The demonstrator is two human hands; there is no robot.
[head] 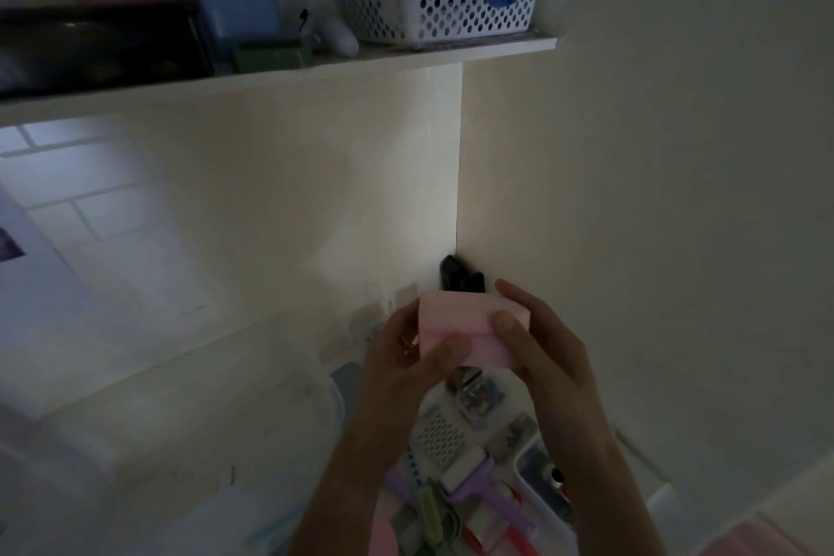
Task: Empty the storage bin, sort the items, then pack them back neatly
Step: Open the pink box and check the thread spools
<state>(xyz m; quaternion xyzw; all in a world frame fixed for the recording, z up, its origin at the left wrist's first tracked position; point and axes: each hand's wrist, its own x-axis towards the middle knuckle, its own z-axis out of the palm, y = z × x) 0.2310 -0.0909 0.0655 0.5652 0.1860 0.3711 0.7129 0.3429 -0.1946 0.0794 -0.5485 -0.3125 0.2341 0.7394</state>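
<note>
Dimly lit. Both hands hold a pale pink block (469, 327), maybe a pad of notes, raised above the desk (180, 420) near its back corner. Left hand (408, 359) pinches its lower left edge, thumb across the front; right hand (535, 341) wraps the right side, thumb on top. Below, partly hidden by the forearms: a purple roller (469, 481) and small packets, blurred. White perforated basket (440, 0) on the shelf (451, 52) above, contents cut off.

Pink block (469, 325) hides both hands' fingers beyond it.
</note>
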